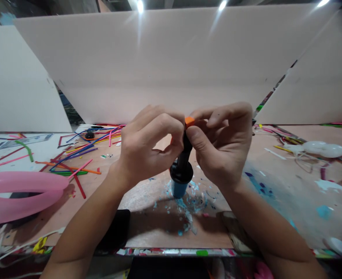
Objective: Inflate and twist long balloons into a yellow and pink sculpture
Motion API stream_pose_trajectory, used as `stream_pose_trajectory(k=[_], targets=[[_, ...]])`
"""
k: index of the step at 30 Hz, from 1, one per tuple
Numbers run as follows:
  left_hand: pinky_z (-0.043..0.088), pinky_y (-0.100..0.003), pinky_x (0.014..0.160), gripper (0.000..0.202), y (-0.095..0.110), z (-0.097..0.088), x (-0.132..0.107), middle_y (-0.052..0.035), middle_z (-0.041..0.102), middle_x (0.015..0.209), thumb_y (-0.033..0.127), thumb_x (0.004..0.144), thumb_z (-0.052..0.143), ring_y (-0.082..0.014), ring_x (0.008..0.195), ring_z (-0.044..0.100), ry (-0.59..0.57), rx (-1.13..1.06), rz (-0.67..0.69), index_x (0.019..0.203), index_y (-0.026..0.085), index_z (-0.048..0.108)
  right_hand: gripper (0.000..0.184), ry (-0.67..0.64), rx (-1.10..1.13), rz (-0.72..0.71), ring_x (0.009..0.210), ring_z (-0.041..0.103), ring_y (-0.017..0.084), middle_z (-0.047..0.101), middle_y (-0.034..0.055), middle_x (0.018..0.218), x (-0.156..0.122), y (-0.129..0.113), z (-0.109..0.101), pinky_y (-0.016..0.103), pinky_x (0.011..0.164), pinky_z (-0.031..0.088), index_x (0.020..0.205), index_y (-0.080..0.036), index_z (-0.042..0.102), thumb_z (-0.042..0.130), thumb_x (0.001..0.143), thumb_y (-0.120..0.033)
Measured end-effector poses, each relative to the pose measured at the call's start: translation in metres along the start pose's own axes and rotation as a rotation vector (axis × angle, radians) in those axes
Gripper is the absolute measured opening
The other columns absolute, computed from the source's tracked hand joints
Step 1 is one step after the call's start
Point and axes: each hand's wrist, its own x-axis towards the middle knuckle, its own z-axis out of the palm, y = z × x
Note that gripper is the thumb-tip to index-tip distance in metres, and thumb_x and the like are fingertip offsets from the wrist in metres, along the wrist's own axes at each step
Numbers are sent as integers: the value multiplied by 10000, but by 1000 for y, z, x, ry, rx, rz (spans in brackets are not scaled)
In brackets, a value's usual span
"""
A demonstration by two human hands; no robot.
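Around one pump (182, 170) — one left hand (146, 145), one right hand (224, 149), both pinched on one orange balloon (189, 121).

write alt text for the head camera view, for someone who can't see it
A person's left hand and right hand meet around an orange piece at the top of a black-and-blue pump-like tool at a cluttered table. A looped pink balloon and thin coloured strips lie to the left.
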Motion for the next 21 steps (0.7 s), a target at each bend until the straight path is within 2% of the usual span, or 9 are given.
stream_pose_trajectory(k=[4, 10, 17, 21], targets=[[555, -294, 611, 211, 0, 2, 0, 11, 660, 761, 98, 807, 636, -124, 676, 630, 26, -17, -26, 730, 214, 478, 208, -53, 78, 39, 792, 646, 122, 619, -33, 853, 3, 2, -3, 276, 677, 574, 846, -276, 546, 749, 806, -250], [561, -301, 603, 240, 0, 1, 2, 24, 660, 739, 52, 785, 622, -123, 649, 622, 68, -79, -21, 716, 226, 472, 251, -70, 66, 145, 801, 676, 153, 669, -13, 835, 3, 8, -6, 301, 685, 587, 833, -258, 595, 786, 755, -401], [561, -300, 613, 241, -2, -3, 1, 21, 658, 771, 42, 769, 640, -128, 690, 631, 24, -55, -20, 727, 214, 476, 148, -87, 17, 116, 797, 687, 176, 700, 8, 843, 2, 10, -10, 340, 707, 592, 865, -268, 681, 752, 794, -377], [570, -318, 660, 236, -1, -5, 0, 13, 658, 797, 33, 786, 615, -136, 728, 639, -29, -23, -75, 735, 217, 476, 76, -115, -28, 41, 815, 678, 170, 697, 11, 862, 3, 10, -14, 340, 745, 591, 876, -271, 695, 720, 825, -321]])
